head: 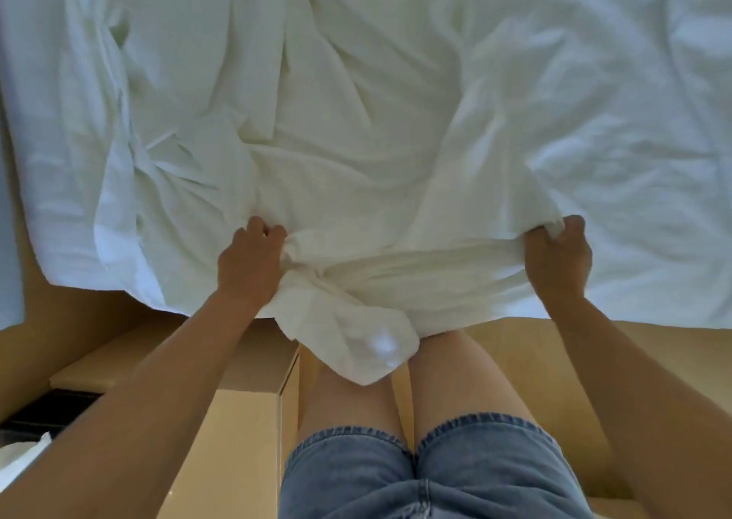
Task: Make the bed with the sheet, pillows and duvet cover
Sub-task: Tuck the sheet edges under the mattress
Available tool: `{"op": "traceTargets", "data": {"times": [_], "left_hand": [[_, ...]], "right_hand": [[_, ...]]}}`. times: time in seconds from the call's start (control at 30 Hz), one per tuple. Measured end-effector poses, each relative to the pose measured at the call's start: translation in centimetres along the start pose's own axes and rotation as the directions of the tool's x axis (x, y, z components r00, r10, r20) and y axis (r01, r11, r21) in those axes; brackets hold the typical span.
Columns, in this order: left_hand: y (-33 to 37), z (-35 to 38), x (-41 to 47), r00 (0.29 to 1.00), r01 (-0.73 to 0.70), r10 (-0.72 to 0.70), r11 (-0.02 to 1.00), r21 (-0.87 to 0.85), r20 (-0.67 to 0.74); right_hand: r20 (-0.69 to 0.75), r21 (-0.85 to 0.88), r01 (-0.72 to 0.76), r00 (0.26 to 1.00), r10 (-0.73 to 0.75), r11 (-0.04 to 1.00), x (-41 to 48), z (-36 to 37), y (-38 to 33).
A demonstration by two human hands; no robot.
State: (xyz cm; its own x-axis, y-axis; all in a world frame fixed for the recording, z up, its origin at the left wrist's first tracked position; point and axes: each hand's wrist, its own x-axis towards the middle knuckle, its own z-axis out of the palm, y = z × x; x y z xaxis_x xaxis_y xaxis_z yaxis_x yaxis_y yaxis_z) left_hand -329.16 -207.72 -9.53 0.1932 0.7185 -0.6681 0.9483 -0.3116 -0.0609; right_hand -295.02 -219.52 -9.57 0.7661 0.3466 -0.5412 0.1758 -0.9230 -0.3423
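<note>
A crumpled white duvet cover (356, 122) lies spread over the bed and fills the upper part of the head view. Its near edge is bunched into a thick roll between my hands. My left hand (247, 263) grips the bunched edge at the left, fingers curled round the cloth. My right hand (558, 259) grips the same edge further right. A loose corner (356, 340) of the cloth hangs down in front of my legs. No pillow is in view; whether a sheet lies under the cover is hidden.
I stand at the bed's edge on a tan floor (594, 352). At lower left are a tan low piece of furniture (245, 419) with a dark gap and a bit of white cloth (23, 459).
</note>
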Motion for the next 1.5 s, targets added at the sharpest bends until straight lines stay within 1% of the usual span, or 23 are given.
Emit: {"op": "traceTargets", "data": {"times": [0.03,0.1,0.17,0.23,0.3,0.37,0.43,0.5,0.6,0.63,0.67,0.73,0.77,0.8,0.87,0.93,1.0,1.07,1.13,1.23,1.3,1.37,1.5], "left_hand": [[0.3,0.2,-0.3,1.000,-0.009,0.008,1.000,0.017,0.027],[1.6,0.6,-0.9,0.998,0.004,0.001,0.998,-0.069,0.069],[2.5,0.9,-1.3,0.996,-0.013,0.029,0.984,-0.178,0.086],[2.0,0.9,-1.6,0.997,-0.019,0.040,0.963,-0.270,0.071],[0.3,0.3,-1.5,0.999,0.027,-0.034,0.934,-0.356,-0.014],[-2.4,-0.5,-1.0,0.967,0.120,-0.203,0.896,-0.427,-0.152],[-5.9,-1.4,0.4,0.879,0.292,-0.444,0.790,-0.539,-0.174],[-9.6,-2.2,2.7,0.794,0.438,-0.605,0.642,-0.629,-0.064],[-13.5,-2.7,6.0,0.701,0.564,-0.697,0.414,-0.715,0.150],[-14.2,-2.7,6.7,0.702,0.567,-0.686,0.376,-0.733,0.192],[-14.6,-2.5,7.2,0.739,0.537,-0.640,0.376,-0.755,0.208],[-16.2,-2.5,7.1,0.846,0.408,-0.510,0.433,-0.804,0.155],[-17.8,-2.7,6.5,0.867,0.352,-0.488,0.462,-0.814,0.099],[-20.1,-3.0,5.3,0.862,0.315,-0.507,0.494,-0.811,0.026],[-25.2,-3.1,2.0,0.772,0.339,-0.610,0.631,-0.698,-0.177],[-28.3,-2.8,-1.1,0.719,0.427,-0.627,0.740,-0.520,-0.300],[-28.0,-2.0,-2.1,0.763,0.494,-0.602,0.779,-0.387,-0.237],[-26.2,-1.6,-1.4,0.807,0.526,-0.585,0.775,-0.351,-0.084],[-24.7,-2.0,0.1,0.844,0.476,-0.535,0.779,-0.409,-0.035],[-22.3,-3.8,3.4,0.901,0.334,-0.428,0.795,-0.505,-0.078],[-20.3,-6.4,6.5,0.914,0.236,-0.385,0.764,-0.600,-0.131],[-18.2,-9.5,9.9,0.921,0.146,-0.336,0.765,-0.627,-0.195],[-13.6,-16.2,17.4,0.923,-0.003,-0.241,0.776,-0.631,-0.301]], "right_hand": [[0.028,-0.087,0.033,0.999,-0.031,0.996,-0.4,0.3,0.0],[0.055,-0.213,0.140,0.990,-0.131,0.967,-2.1,2.1,-0.6],[0.046,-0.275,0.230,0.973,-0.226,0.934,-3.9,3.5,-2.1],[0.093,-0.297,0.329,0.944,-0.315,0.897,-5.4,4.7,-3.8],[0.222,-0.301,0.494,0.868,-0.443,0.816,-7.2,6.4,-5.8],[0.384,-0.264,0.647,0.751,-0.538,0.715,-9.2,8.7,-8.5],[0.459,-0.184,0.702,0.681,-0.571,0.688,-10.5,11.1,-11.2],[0.482,-0.111,0.688,0.668,-0.566,0.717,-11.2,13.5,-14.2],[0.517,0.027,0.604,0.673,-0.528,0.796,-12.4,17.3,-18.5],[0.528,0.077,0.545,0.688,-0.498,0.835,-12.8,18.6,-19.8],[0.528,0.122,0.485,0.707,-0.470,0.866,-13.0,19.7,-21.0],[0.493,0.178,0.411,0.749,-0.442,0.894,-13.2,21.6,-23.6],[0.466,0.174,0.423,0.760,-0.452,0.889,-13.3,22.4,-25.0],[0.452,0.157,0.463,0.752,-0.480,0.873,-13.6,23.2,-26.3],[0.467,0.168,0.560,0.680,-0.565,0.812,-15.2,24.8,-28.6],[0.531,0.230,0.628,0.559,-0.637,0.743,-17.9,26.9,-30.4],[0.647,0.248,0.636,0.452,-0.614,0.730,-20.9,28.9,-31.7],[0.729,0.255,0.576,0.413,-0.545,0.777,-22.6,30.2,-32.3],[0.731,0.240,0.555,0.437,-0.525,0.796,-22.5,30.4,-32.6],[0.623,0.219,0.598,0.523,-0.582,0.771,-19.5,28.1,-33.2],[0.480,0.247,0.591,0.614,-0.627,0.768,-16.3,25.4,-34.3],[0.342,0.261,0.581,0.691,-0.636,0.771,-12.4,22.4,-35.9],[0.259,0.256,0.533,0.766,-0.589,0.806,-5.0,17.6,-39.4]]}}
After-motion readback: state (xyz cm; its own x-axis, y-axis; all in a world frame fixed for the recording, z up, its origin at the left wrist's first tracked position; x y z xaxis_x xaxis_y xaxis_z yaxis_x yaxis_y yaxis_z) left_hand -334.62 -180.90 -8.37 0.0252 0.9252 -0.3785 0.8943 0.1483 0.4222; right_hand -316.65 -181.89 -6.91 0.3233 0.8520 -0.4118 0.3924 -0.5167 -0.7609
